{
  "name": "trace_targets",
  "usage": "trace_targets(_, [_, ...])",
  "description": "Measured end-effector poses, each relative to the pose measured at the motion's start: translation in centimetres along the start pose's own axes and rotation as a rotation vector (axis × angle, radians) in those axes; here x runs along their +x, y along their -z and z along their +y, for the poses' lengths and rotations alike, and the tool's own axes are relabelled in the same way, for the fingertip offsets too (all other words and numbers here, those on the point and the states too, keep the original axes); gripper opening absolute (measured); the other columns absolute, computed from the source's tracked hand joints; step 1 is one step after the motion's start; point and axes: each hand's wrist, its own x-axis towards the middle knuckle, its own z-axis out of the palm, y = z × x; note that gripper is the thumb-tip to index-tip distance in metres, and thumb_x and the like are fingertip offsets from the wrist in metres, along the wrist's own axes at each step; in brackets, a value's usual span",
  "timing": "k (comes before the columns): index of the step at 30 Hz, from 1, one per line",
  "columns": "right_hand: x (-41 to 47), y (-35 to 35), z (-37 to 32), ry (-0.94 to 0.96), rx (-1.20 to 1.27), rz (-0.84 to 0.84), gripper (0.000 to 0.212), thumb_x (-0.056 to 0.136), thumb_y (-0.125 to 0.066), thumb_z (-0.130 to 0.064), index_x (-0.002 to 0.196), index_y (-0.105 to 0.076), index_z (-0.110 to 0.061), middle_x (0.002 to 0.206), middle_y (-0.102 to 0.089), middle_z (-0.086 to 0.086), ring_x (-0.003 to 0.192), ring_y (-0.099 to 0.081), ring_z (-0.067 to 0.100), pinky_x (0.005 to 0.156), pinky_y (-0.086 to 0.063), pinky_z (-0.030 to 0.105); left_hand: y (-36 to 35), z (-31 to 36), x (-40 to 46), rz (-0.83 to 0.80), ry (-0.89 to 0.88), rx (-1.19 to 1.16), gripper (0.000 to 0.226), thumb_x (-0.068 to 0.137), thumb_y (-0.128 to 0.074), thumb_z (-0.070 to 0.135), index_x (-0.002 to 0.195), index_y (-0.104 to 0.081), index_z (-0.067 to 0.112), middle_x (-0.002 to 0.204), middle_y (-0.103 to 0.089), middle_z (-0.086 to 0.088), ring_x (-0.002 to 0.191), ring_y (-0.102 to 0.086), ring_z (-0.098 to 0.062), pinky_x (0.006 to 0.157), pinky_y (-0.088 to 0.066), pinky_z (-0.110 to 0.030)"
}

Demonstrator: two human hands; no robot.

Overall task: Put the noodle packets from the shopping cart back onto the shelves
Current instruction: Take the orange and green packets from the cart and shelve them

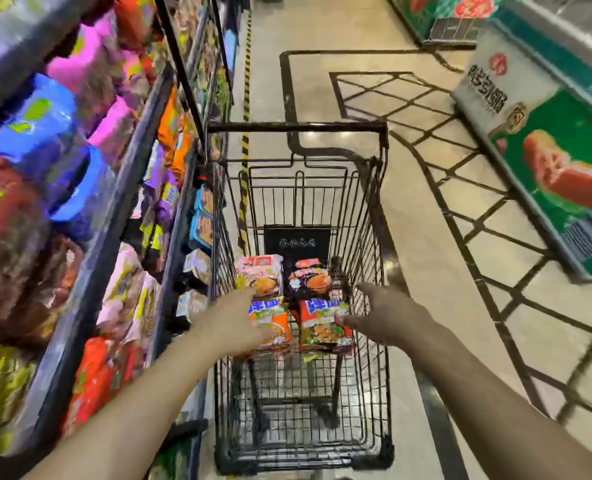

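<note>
Altogether four noodle packets (292, 299) lie in one shopping cart (374, 237).

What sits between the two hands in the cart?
In the head view, two noodle packets lie side by side between the left hand and right hand: an orange packet and a green-fronted packet.

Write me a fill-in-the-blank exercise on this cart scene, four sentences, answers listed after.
1. The shopping cart holds ____ noodle packets.
2. The left hand reaches for the orange packet, which lies on the cart's ____ side.
3. The stocked shelves stand to the ____ of the cart.
4. The pink packet lies beside the ____ packet at the far end of the group, beyond the right hand.

Missing words: four; left; left; black
</note>
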Motion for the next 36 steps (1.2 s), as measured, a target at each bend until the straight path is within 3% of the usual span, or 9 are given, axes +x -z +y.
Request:
trace_targets(5, [5.8, -5.1, 1.0, -0.093, 0.071, -0.052, 0.074, 0.088, -0.066, -0.063, 0.150, -0.041, -0.030, 0.143, -0.056, 0.007, 0.128, -0.056, 0.028, 0.098, -0.050, 0.040, -5.1, -2.8, 7.1, -0.122, 0.025, -0.044, 0.094, 0.083, -0.069, 0.058, 0.158, -0.025, 0.021, 0.157, -0.039, -0.005, 0.138, -0.045, -0.026, 0.108, -0.045, -0.044])
trace_targets(11, [12.7, -11.4, 2.0, -0.158, 0.181, -0.133, 0.079, 0.085, -0.067, -0.064, 0.152, -0.040, -0.032, 0.139, -0.058, 0.008, 0.125, -0.057, 0.029, 0.100, -0.050, 0.043, -11.5, -5.8, 14.1, -0.178, 0.125, -0.179, 0.098, 0.085, -0.074, 0.049, 0.161, -0.020, 0.018, 0.163, -0.032, -0.006, 0.144, -0.040, -0.027, 0.114, -0.039, -0.041])
trace_targets(17, [20.6, -16.5, 3.6, -0.208, 0.320, -0.137, 0.074, 0.090, -0.071, -0.049, 0.152, -0.042, -0.021, 0.142, -0.057, 0.007, 0.123, -0.057, 0.028, 0.098, -0.047, 0.034, -17.4, -7.7, 21.0, -0.151, 0.301, -0.246, 0.096, 0.082, -0.075, 0.053, 0.155, -0.027, 0.013, 0.146, -0.045, -0.014, 0.125, -0.054, -0.032, 0.103, -0.049, -0.041])
trace_targets(21, [24.8, -20.0, 5.0, -0.289, 0.438, -0.107, 0.059, 0.087, -0.076, -0.040, 0.137, -0.054, -0.019, 0.128, -0.067, 0.009, 0.112, -0.064, 0.030, 0.095, -0.052, 0.036, -21.5, -8.8, 24.0, -0.122, 0.380, -0.279, 0.085, 0.084, -0.068, 0.063, 0.146, -0.042, 0.010, 0.139, -0.052, -0.016, 0.118, -0.060, -0.033, 0.095, -0.053, -0.034])
trace_targets(23, [26.7, -21.9, 6.0, -0.330, 0.485, -0.102, 0.066, 0.081, -0.080, -0.045, 0.137, -0.054, -0.020, 0.128, -0.066, 0.009, 0.115, -0.064, 0.032, 0.098, -0.053, 0.038, -23.6, -9.9, 25.4, -0.148, 0.394, -0.318, 0.067, 0.084, -0.067, 0.059, 0.131, -0.055, 0.013, 0.124, -0.062, -0.009, 0.106, -0.066, -0.025, 0.088, -0.054, -0.029])
trace_targets(25, [27.5, -23.0, 6.7, -0.355, 0.490, -0.097, 0.072, 0.080, -0.080, -0.046, 0.139, -0.051, -0.017, 0.131, -0.062, 0.012, 0.121, -0.060, 0.034, 0.102, -0.050, 0.040, -24.9, -11.0, 26.0, -0.116, 0.416, -0.368, 0.072, 0.072, -0.067, 0.063, 0.129, -0.051, 0.022, 0.113, -0.068, -0.003, 0.095, -0.069, -0.021, 0.085, -0.059, -0.034])
trace_targets(29, [29.4, -25.5, 7.9, -0.365, 0.505, -0.124, 0.069, 0.082, -0.078, -0.044, 0.138, -0.049, -0.014, 0.130, -0.064, 0.015, 0.120, -0.062, 0.035, 0.102, -0.051, 0.043, -25.1, -10.7, 26.4, -0.077, 0.431, -0.426, 0.093, 0.074, -0.080, 0.045, 0.148, -0.032, 0.016, 0.125, -0.060, -0.004, 0.112, -0.063, -0.028, 0.087, -0.052, -0.033])
trace_targets(34, [30.3, -27.0, 8.7, -0.333, 0.609, -0.154, 0.046, 0.081, -0.085, -0.030, 0.121, -0.067, -0.015, 0.109, -0.074, 0.005, 0.103, -0.070, 0.027, 0.092, -0.054, 0.037, -24.7, -10.4, 26.4, -0.069, 0.484, -0.495, 0.090, 0.075, -0.089, 0.029, 0.146, -0.037, 0.013, 0.131, -0.061, -0.005, 0.120, -0.061, -0.029, 0.087, -0.045, -0.028])
trace_targets(36, [30.2, -27.0, 8.6, -0.321, 0.599, -0.133, 0.045, 0.081, -0.085, -0.031, 0.119, -0.067, -0.016, 0.105, -0.071, 0.001, 0.095, -0.066, 0.022, 0.080, -0.051, 0.029, -24.5, -10.2, 26.0, -0.019, 0.468, -0.495, 0.082, 0.074, -0.091, 0.024, 0.140, -0.043, 0.012, 0.130, -0.063, -0.005, 0.120, -0.061, -0.028, 0.087, -0.042, -0.027])
